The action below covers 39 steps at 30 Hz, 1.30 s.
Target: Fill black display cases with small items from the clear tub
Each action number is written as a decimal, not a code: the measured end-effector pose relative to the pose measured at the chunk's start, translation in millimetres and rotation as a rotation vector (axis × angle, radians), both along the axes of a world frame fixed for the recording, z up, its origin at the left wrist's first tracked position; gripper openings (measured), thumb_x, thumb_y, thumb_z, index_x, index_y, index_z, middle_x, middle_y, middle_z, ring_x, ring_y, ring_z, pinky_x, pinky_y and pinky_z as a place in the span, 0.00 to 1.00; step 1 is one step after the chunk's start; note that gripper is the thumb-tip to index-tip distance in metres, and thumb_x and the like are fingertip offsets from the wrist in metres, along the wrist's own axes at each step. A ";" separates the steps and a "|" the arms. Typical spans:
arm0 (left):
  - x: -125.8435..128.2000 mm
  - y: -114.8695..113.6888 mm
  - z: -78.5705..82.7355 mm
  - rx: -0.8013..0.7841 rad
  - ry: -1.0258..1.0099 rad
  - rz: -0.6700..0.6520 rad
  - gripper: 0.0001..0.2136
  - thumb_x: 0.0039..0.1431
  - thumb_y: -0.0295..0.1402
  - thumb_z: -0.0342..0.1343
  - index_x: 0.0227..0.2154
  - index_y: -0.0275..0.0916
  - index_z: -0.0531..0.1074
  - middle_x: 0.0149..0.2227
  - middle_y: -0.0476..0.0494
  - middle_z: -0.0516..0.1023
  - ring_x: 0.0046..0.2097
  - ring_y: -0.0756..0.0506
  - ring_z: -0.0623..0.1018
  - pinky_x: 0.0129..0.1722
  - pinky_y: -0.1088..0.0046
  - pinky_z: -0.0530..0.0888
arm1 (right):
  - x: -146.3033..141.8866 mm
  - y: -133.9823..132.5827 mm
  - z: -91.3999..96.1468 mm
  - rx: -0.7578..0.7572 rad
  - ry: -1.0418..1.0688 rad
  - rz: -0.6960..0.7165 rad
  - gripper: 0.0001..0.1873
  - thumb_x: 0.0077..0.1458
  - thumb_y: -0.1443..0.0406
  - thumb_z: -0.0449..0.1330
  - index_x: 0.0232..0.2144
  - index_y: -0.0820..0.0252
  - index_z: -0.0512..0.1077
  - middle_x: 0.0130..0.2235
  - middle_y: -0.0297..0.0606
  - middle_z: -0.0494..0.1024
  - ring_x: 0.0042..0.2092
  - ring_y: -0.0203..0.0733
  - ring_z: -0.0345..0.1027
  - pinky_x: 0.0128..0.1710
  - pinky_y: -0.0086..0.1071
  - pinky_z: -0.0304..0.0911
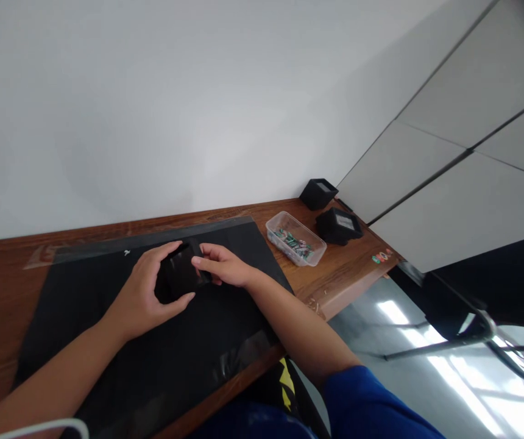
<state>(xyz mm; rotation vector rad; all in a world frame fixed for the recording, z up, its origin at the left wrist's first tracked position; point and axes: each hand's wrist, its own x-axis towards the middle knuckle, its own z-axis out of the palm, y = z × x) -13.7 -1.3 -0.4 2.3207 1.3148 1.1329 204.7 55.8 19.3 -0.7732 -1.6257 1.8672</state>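
Left hand (145, 289) grasps the glossy black box-shaped object (177, 277) over the flat black mat (207, 341) on the brown wooden surface (1, 292); right hand (220, 265) pinches its right edge. Object appears light, stiff, possibly slippery: grip opposite side walls.

Wooden table (348, 268), black mat (216, 332), clear tub (306, 233), two black boxes (314, 195) (329, 229)

Mat (83, 286) open beyond box (180, 272); tub (308, 235) blocks right
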 end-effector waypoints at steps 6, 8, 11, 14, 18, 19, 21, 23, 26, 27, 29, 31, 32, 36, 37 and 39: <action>-4.7 6.2 -12.7 -0.109 0.057 -0.003 0.48 0.54 0.55 0.68 0.72 0.48 0.52 0.66 0.32 0.68 0.65 0.25 0.72 0.64 0.38 0.71 | -3.7 -0.2 -4.9 -0.022 0.061 0.080 0.29 0.56 0.40 0.66 0.34 0.57 0.64 0.20 0.19 0.67 0.18 0.28 0.58 0.18 0.23 0.54; -5.1 6.9 -14.6 -0.122 0.053 0.001 0.48 0.54 0.56 0.68 0.72 0.48 0.52 0.65 0.32 0.69 0.64 0.25 0.72 0.64 0.38 0.71 | -2.9 0.7 -5.2 -0.041 0.079 0.109 0.28 0.55 0.41 0.67 0.34 0.57 0.64 0.19 0.20 0.67 0.18 0.28 0.60 0.19 0.23 0.55; -5.5 6.9 -15.5 -0.130 0.047 0.009 0.48 0.54 0.56 0.68 0.72 0.48 0.52 0.66 0.31 0.68 0.65 0.25 0.72 0.64 0.38 0.71 | -0.8 2.0 -4.4 -0.081 0.063 0.105 0.26 0.55 0.44 0.68 0.33 0.57 0.64 0.20 0.21 0.69 0.19 0.29 0.63 0.21 0.23 0.54; -6.5 6.6 -15.7 -0.159 0.037 0.003 0.49 0.53 0.57 0.68 0.73 0.49 0.52 0.67 0.32 0.68 0.64 0.26 0.73 0.63 0.39 0.72 | 0.5 2.1 -2.7 -0.104 0.049 0.099 0.24 0.56 0.47 0.69 0.33 0.57 0.65 0.21 0.22 0.70 0.20 0.29 0.64 0.21 0.24 0.54; -8.2 5.6 -16.2 -0.206 0.028 -0.027 0.49 0.52 0.57 0.69 0.72 0.49 0.52 0.67 0.33 0.68 0.63 0.27 0.74 0.63 0.40 0.73 | 0.3 -0.3 1.6 -0.129 0.117 0.136 0.26 0.53 0.47 0.71 0.32 0.59 0.65 0.25 0.22 0.72 0.19 0.25 0.59 0.18 0.24 0.49; -8.4 5.4 -16.3 -0.210 0.027 -0.030 0.49 0.52 0.57 0.69 0.72 0.49 0.52 0.66 0.33 0.68 0.63 0.27 0.74 0.62 0.41 0.73 | 0.1 -1.2 3.0 -0.130 0.131 0.145 0.26 0.52 0.46 0.71 0.32 0.59 0.65 0.25 0.22 0.72 0.18 0.25 0.58 0.18 0.24 0.48; -8.4 4.8 -16.6 -0.213 0.025 -0.033 0.48 0.52 0.57 0.69 0.70 0.48 0.54 0.65 0.33 0.69 0.63 0.27 0.75 0.62 0.41 0.74 | -0.2 -2.8 5.6 -0.125 0.144 0.151 0.27 0.52 0.46 0.72 0.31 0.59 0.65 0.24 0.22 0.70 0.18 0.24 0.57 0.17 0.24 0.46; -7.9 4.2 -17.0 -0.206 0.013 -0.031 0.47 0.51 0.56 0.70 0.69 0.47 0.55 0.63 0.34 0.70 0.62 0.28 0.75 0.62 0.42 0.74 | -0.1 -4.1 7.3 -0.118 0.135 0.150 0.27 0.51 0.46 0.72 0.30 0.59 0.64 0.22 0.20 0.68 0.18 0.25 0.57 0.18 0.23 0.48; -6.7 3.8 -18.4 -0.184 -0.018 -0.023 0.46 0.50 0.55 0.71 0.67 0.46 0.55 0.62 0.33 0.70 0.62 0.28 0.75 0.62 0.41 0.74 | 0.7 -4.3 6.8 -0.103 0.096 0.154 0.26 0.53 0.46 0.71 0.30 0.58 0.64 0.20 0.20 0.67 0.19 0.27 0.60 0.19 0.23 0.52; -6.4 3.9 -19.0 -0.174 -0.023 -0.020 0.46 0.50 0.54 0.71 0.67 0.46 0.56 0.62 0.33 0.70 0.62 0.28 0.74 0.62 0.41 0.73 | 1.1 -3.8 5.9 -0.097 0.087 0.152 0.26 0.53 0.46 0.70 0.31 0.57 0.64 0.20 0.20 0.68 0.19 0.28 0.61 0.20 0.23 0.54; -5.9 3.9 -19.9 -0.166 -0.022 -0.005 0.46 0.50 0.53 0.72 0.67 0.46 0.56 0.62 0.33 0.69 0.62 0.28 0.74 0.62 0.41 0.73 | 1.7 -2.5 3.6 -0.095 0.080 0.142 0.25 0.54 0.47 0.69 0.34 0.57 0.63 0.20 0.21 0.70 0.20 0.29 0.64 0.20 0.22 0.57; -5.4 3.8 -19.9 -0.168 -0.021 -0.002 0.46 0.49 0.53 0.72 0.67 0.47 0.57 0.62 0.33 0.69 0.62 0.28 0.74 0.62 0.41 0.73 | 2.1 -1.3 2.1 -0.107 0.081 0.132 0.25 0.54 0.47 0.70 0.37 0.56 0.63 0.20 0.21 0.72 0.20 0.31 0.66 0.20 0.22 0.59; -5.1 3.5 -19.4 -0.170 -0.025 -0.005 0.46 0.50 0.53 0.72 0.67 0.47 0.57 0.62 0.33 0.69 0.62 0.28 0.74 0.62 0.41 0.73 | 2.2 -1.0 1.9 -0.113 0.084 0.128 0.25 0.54 0.47 0.70 0.38 0.55 0.63 0.20 0.20 0.72 0.21 0.31 0.67 0.20 0.22 0.59; -4.2 3.2 -16.0 -0.154 -0.080 -0.002 0.46 0.52 0.52 0.71 0.69 0.47 0.55 0.65 0.32 0.67 0.66 0.28 0.70 0.66 0.41 0.69 | 3.4 -1.4 5.7 -0.129 0.129 0.107 0.25 0.54 0.48 0.69 0.39 0.55 0.62 0.21 0.20 0.72 0.20 0.32 0.67 0.20 0.22 0.58; -4.2 3.6 -15.4 -0.153 -0.098 0.011 0.47 0.52 0.52 0.71 0.69 0.47 0.53 0.66 0.31 0.66 0.67 0.28 0.69 0.67 0.40 0.68 | 3.9 -1.6 7.2 -0.138 0.154 0.095 0.25 0.54 0.49 0.69 0.39 0.54 0.62 0.21 0.20 0.71 0.19 0.31 0.65 0.19 0.22 0.56; -4.9 5.3 -15.0 -0.189 -0.121 0.040 0.49 0.52 0.52 0.71 0.71 0.46 0.51 0.67 0.30 0.67 0.68 0.29 0.68 0.68 0.39 0.65 | 5.0 -1.8 10.2 -0.166 0.203 0.081 0.25 0.53 0.50 0.71 0.39 0.55 0.62 0.22 0.19 0.71 0.17 0.27 0.59 0.18 0.21 0.50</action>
